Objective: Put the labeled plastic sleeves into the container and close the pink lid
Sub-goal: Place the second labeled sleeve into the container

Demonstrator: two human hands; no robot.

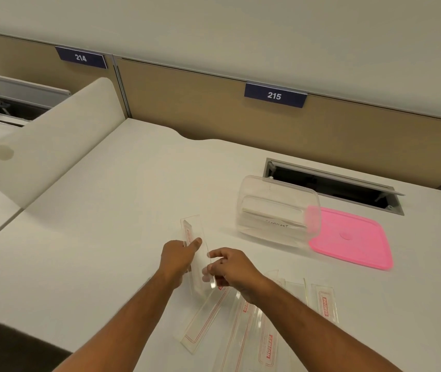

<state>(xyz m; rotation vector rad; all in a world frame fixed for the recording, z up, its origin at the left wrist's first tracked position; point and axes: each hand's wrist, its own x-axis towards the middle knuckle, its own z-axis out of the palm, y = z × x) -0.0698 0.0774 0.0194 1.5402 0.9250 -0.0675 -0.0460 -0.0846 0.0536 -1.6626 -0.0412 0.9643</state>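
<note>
**Both hands on one sleeve**

Left hand (177, 257) pinches the upper part of a clear sleeve (195, 237), thumb on top. Right hand (231, 268), fingers curled close, grips its lower end. Sleeve lifted off the desk (106, 210). More sleeves (241, 326) lie under the right forearm. Container (277, 210) sits open, tilted, one edge on the pink lid (353, 240) lying flat.

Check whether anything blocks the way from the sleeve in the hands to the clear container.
Nothing visible does. Both hands, left and right, hold the sleeve above bare desk. The container lies right of it, lidless; the pink lid rests flat beyond, partly under the container's far edge.
</note>
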